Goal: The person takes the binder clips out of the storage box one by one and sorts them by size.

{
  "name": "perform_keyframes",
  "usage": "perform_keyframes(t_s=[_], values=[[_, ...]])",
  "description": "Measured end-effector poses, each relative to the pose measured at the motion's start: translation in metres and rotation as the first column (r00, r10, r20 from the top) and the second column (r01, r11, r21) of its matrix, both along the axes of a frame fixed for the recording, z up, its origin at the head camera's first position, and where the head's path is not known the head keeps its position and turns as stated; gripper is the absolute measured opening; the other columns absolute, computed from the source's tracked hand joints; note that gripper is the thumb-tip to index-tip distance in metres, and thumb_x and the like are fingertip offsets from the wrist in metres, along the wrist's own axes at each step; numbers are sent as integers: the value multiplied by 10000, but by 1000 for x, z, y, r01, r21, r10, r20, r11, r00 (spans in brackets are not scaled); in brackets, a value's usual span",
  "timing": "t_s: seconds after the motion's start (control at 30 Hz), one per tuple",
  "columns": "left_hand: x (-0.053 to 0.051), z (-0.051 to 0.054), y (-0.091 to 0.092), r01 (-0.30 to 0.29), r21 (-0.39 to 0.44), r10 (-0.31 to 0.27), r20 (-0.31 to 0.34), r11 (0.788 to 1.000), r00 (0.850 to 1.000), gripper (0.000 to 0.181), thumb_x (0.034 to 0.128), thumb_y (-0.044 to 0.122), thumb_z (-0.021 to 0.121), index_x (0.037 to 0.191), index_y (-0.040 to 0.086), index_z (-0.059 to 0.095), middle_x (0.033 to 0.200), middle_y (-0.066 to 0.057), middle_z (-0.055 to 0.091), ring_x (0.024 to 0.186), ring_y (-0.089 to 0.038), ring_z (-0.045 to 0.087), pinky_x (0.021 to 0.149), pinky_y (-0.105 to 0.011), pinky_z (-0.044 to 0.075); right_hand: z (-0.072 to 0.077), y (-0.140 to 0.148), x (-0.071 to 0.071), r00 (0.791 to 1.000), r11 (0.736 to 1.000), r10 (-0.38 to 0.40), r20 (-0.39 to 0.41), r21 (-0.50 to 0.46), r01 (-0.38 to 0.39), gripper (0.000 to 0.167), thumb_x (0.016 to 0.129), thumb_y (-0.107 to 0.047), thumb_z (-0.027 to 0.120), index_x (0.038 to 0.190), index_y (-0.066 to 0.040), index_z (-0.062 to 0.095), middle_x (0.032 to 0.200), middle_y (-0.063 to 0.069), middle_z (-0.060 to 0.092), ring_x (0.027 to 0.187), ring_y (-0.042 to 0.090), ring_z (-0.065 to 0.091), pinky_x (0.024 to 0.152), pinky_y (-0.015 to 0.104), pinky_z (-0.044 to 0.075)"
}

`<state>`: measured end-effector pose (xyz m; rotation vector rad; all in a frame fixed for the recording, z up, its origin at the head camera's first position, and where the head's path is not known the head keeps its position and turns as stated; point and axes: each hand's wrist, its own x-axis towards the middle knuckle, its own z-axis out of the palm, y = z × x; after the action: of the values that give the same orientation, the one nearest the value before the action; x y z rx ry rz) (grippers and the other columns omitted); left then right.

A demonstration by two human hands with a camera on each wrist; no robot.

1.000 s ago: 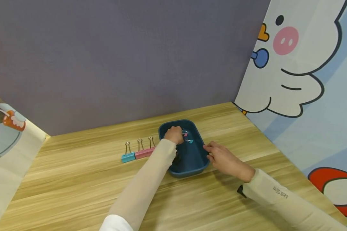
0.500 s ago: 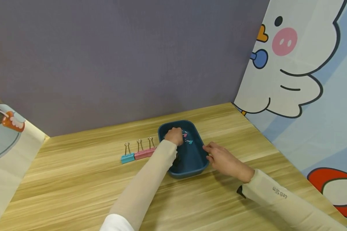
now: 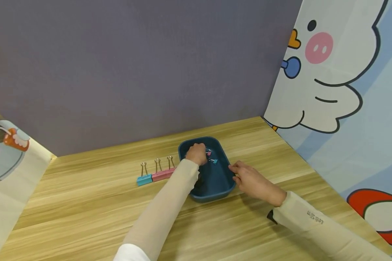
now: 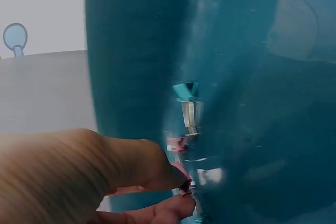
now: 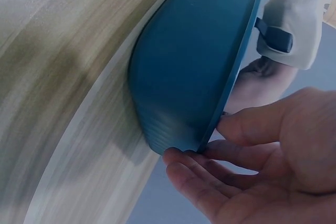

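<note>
My left hand (image 3: pixel 196 153) reaches down into a dark blue plastic bin (image 3: pixel 213 183). In the left wrist view its thumb and finger pinch a small pink binder clip (image 4: pixel 180 171) near the bin's wall. Just past it lie another small pink binder clip (image 4: pixel 177 144) and a small teal binder clip (image 4: pixel 186 92); one more teal bit shows below the fingers, partly hidden. At the bin's right side my right hand (image 3: pixel 253 180) grips the rim, thumb at the edge and fingers against the outer wall, as the right wrist view shows.
Left of the bin, a large teal binder clip (image 3: pixel 145 179) and large pink binder clips (image 3: pixel 162 174) stand in a row on the wooden table (image 3: pixel 85 203), handles up. A grey partition (image 3: pixel 134 72) rises behind. Cartoon-printed panels flank both sides.
</note>
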<state>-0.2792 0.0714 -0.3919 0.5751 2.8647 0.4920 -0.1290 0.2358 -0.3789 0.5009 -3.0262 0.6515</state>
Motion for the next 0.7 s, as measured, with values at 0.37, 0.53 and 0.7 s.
perform_keyframes(t_s=[0.37, 0.53, 0.7], values=[[11, 26, -5, 116, 95, -111, -59, 989, 992, 147, 886, 134, 662, 777, 84, 576, 690, -55, 529, 569, -173, 512, 509, -292, 417, -1, 0, -1, 1000, 1000, 8, -5, 7, -8, 413, 897, 19, 595, 1277, 140, 487, 1137, 168, 522, 769, 134, 528, 625, 265, 454], [21, 43, -10, 150, 126, -138, -99, 981, 986, 135, 846, 83, 684, 811, 103, 555, 783, -27, 542, 665, -183, 515, 568, -306, 425, -1, 1, -1, 1000, 1000, 6, 0, 4, -6, 412, 895, 24, 595, 1275, 143, 486, 1148, 180, 521, 797, 154, 542, 638, 268, 458], [35, 63, -23, 189, 199, -164, -137, 961, 977, 114, 839, 53, 673, 821, 92, 568, 779, -23, 550, 646, -168, 513, 555, -292, 418, -1, 0, -1, 1000, 1000, 5, 0, -1, -5, 415, 891, 27, 597, 1275, 142, 487, 1153, 182, 523, 817, 168, 548, 657, 277, 467]])
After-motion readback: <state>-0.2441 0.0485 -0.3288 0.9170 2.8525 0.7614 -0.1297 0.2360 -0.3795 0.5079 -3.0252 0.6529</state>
